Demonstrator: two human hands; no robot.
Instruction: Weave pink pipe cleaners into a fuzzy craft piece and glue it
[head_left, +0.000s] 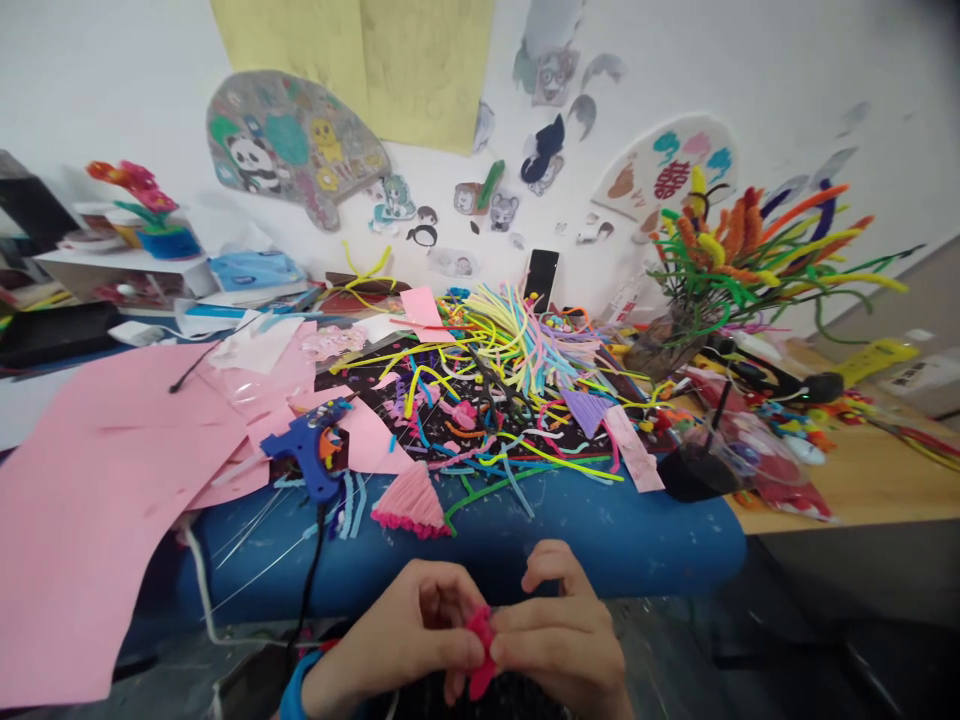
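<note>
My left hand (409, 625) and my right hand (559, 630) meet at the bottom middle, just in front of the table's near edge. Both pinch one small pink crumpled paper piece (480, 655) between their fingertips. A folded pink pleated paper fan (411, 503) lies on the blue mat (600, 520) just beyond my hands. Left of the fan stands a blue hot glue gun (311, 448), its black cord hanging over the table edge.
Big pink paper sheets (97, 470) cover the table's left. A heap of coloured pipe cleaners (510, 370) fills the middle. A pipe-cleaner plant (739, 255) stands at the right, a black phone (541, 278) leans on the wall, and a dark cup (694, 470) sits near the mat's right edge.
</note>
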